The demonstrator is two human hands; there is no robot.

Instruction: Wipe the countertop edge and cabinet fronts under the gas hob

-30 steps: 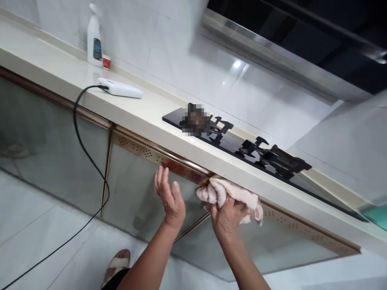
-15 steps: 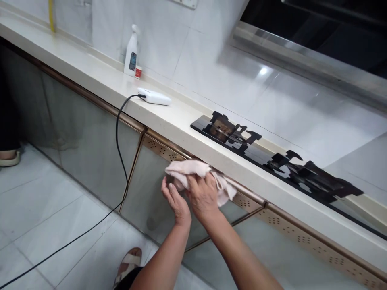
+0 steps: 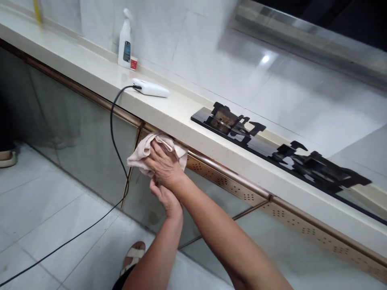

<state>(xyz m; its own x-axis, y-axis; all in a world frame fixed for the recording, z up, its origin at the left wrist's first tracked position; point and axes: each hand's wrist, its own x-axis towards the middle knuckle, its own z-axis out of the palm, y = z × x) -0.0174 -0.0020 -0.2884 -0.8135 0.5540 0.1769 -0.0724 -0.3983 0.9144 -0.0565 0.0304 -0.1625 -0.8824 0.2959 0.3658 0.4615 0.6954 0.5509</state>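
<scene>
My right hand [image 3: 165, 163] presses a pale pink cloth [image 3: 142, 155] against the bronze trim just under the counter's front edge. Its fingers sink into the folds, with cloth bunched around them. Just below, my left hand [image 3: 165, 198] is tucked against the right wrist, and most of its fingers are hidden behind the right hand. The cloth covers part of the perforated bronze strip [image 3: 223, 181] along the top of the grey cabinet front [image 3: 151, 201].
On the white counter [image 3: 178, 117] stand a spray bottle [image 3: 124, 44], a small red-and-white container [image 3: 133, 63] and a white device [image 3: 152, 89]. Its black cable [image 3: 113, 133] hangs to the floor. A gas hob [image 3: 256, 145] lies rightward. Another person's shoe [image 3: 8, 159] shows at left.
My right hand and the cloth have slid left along the trim. My left hand has moved left and down, from beside the cloth to below the right hand. The view has shifted slightly.
</scene>
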